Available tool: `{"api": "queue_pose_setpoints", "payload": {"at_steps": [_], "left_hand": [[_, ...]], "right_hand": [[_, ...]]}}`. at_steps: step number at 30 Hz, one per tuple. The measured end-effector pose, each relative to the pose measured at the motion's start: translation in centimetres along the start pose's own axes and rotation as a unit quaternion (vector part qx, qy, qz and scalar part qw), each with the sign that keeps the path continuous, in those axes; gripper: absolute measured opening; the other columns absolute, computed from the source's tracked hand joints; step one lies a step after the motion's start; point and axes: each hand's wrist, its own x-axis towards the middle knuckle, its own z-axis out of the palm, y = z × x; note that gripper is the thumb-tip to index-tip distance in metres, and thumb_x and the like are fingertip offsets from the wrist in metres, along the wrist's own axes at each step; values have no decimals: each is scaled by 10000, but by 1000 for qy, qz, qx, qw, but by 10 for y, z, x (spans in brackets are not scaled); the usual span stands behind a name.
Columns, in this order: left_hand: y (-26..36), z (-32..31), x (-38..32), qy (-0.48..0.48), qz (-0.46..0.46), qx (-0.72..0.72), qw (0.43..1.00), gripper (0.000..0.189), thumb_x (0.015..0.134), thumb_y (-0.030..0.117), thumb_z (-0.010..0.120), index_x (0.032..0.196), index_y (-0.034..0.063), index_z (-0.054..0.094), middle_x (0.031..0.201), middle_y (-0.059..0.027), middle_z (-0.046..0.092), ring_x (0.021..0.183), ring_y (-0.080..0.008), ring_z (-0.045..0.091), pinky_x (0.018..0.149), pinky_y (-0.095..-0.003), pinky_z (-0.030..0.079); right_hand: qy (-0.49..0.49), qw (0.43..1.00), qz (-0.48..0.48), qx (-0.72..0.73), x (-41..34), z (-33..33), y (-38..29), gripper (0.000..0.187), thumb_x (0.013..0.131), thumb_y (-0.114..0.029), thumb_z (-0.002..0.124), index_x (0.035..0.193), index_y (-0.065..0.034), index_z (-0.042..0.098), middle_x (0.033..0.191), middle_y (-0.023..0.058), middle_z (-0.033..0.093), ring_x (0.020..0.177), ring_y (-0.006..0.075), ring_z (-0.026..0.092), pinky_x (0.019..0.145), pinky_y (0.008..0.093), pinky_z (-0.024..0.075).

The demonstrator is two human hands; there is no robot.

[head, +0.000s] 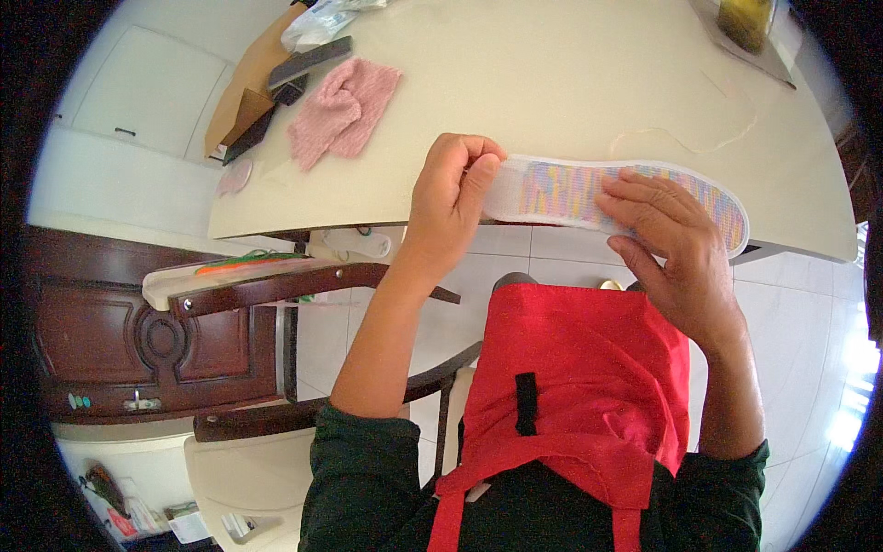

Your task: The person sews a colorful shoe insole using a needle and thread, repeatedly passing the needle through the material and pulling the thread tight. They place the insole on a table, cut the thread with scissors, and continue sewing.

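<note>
A shoe insole (572,196) with a white border and multicoloured stitching lies across the table's front edge, its wider end to the right. My left hand (455,186) pinches its plain white left end between thumb and bent fingers; the fingertips partly hide that end. Over the stitched part rests my right hand (662,234), fingers extended on the upper surface and thumb apart by the near edge. Behind the insole, a pale thread (717,147) curves over the tabletop.
A crumpled pink cloth (345,114) lies on the cream table (552,83), near a dark bar-shaped object (310,61) and a plastic bag (324,24). A glass container (745,24) stands far right. Wooden-armed chairs (276,286) are at left. A red apron (579,359) covers my lap.
</note>
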Motion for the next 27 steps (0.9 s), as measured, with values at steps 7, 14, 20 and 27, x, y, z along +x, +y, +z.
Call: {"api": "queue_pose_setpoints", "payload": {"at_steps": [7, 14, 20, 27], "left_hand": [[-7, 51, -63, 281, 107, -10, 954, 183, 889, 88, 515, 1049, 20, 456, 957, -75, 472, 830, -112, 463, 736, -247, 414], [-95, 58, -127, 347, -108, 25, 931, 235, 818, 13, 526, 1045, 23, 466, 1012, -129, 466, 896, -244, 484, 792, -324, 418], [-246, 33, -164, 257, -252, 268, 894, 415, 768, 34, 588, 1139, -26, 411, 1145, -205, 439, 1099, -363, 414, 950, -418, 351], [-347, 14, -142, -94, -375, 466, 796, 539, 853, 206, 508, 1295, -50, 335, 1328, -249, 342, 1278, -355, 257, 1014, -463, 308]], "right_hand": [[-46, 998, 39, 23, 7, -4, -7, 315, 756, -4, 613, 1067, -47, 622, 1134, 109, 588, 1121, 272, 513, 946, 359, 408], [-74, 992, 3, -101, 22, -3, -1, 279, 840, -66, 529, 1108, -46, 600, 1187, 106, 566, 1164, 262, 487, 1036, 390, 308], [-75, 983, -24, -167, 22, 5, 1, 304, 834, -81, 527, 1130, -50, 589, 1206, 111, 554, 1163, 281, 481, 1033, 408, 309], [-81, 989, -11, -125, 25, -1, 5, 334, 786, -118, 595, 1113, -47, 595, 1179, 120, 569, 1155, 283, 493, 1018, 428, 325]]}}
